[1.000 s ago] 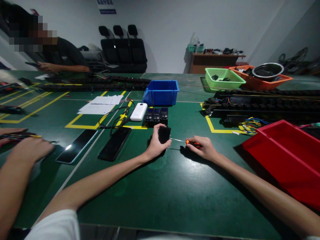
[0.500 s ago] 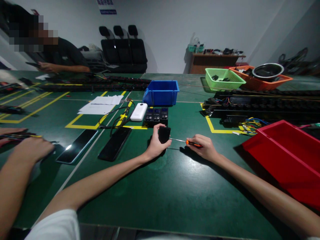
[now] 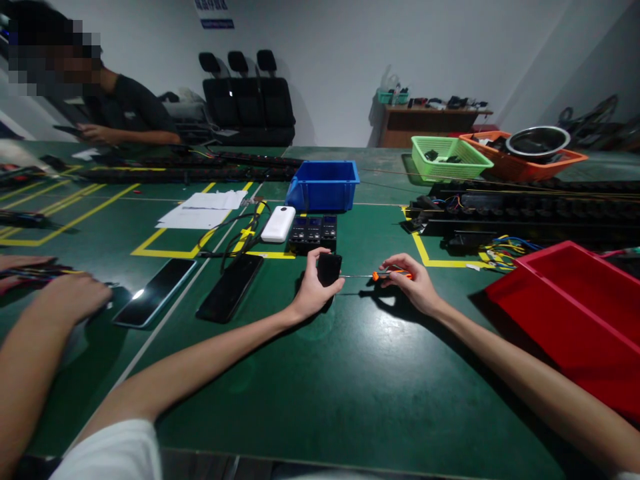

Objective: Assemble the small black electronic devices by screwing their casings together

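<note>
My left hand [image 3: 317, 288] is closed around a small black box-shaped part [image 3: 329, 269], held upright above the table. In my right hand [image 3: 411, 283] is a screwdriver [image 3: 383, 275] with an orange and black handle, gripped by the fingers. Its thin metal shaft lies almost level and points left, the tip at the right side of the black part. Whether the tip sits in a screw is too small to tell. Just behind my left hand stand several black modules [image 3: 313, 233] in a row, next to a white power bank [image 3: 279, 224].
Two phones [image 3: 155, 293] lie to the left, near a co-worker's hand [image 3: 75, 297] holding wires. A blue bin [image 3: 325, 185] stands behind the modules, papers [image 3: 197, 210] to its left. At right are a red bin [image 3: 575, 320], black rails [image 3: 525, 207] and a green basket [image 3: 450, 159].
My right hand's fingers have loosened and spread along the screwdriver handle, showing more of it. The screwdriver has become more level. My left hand and the black part are almost unmoved.
</note>
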Motion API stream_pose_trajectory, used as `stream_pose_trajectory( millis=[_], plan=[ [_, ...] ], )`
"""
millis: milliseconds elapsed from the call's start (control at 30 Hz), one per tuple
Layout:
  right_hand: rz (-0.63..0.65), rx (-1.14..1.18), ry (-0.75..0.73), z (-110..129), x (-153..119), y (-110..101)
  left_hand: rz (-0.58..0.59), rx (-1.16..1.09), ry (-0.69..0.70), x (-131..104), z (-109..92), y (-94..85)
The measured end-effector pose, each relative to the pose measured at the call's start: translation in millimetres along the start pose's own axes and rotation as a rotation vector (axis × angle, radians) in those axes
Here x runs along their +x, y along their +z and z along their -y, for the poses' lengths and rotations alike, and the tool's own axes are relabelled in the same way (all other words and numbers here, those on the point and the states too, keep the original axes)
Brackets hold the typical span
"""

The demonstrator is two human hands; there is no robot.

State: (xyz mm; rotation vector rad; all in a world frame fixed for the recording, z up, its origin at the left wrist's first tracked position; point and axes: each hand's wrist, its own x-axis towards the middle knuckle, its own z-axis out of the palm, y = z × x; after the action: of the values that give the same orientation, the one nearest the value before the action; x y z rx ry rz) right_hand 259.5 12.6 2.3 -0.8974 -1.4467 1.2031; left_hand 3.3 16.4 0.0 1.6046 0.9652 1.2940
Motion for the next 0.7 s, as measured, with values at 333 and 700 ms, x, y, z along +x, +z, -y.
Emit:
stream_pose_trajectory(
  millis=[333,700],
  plan=[
    [0.037,-0.199,0.093,4.0,-3.9,4.0,-0.035,0.037,0.010,0.2,-0.1,-1.2],
    [-0.023,-0.303,-0.067,7.2,-6.2,4.2,-0.040,0.037,0.010,-0.4,-0.7,-0.1]
  ],
)
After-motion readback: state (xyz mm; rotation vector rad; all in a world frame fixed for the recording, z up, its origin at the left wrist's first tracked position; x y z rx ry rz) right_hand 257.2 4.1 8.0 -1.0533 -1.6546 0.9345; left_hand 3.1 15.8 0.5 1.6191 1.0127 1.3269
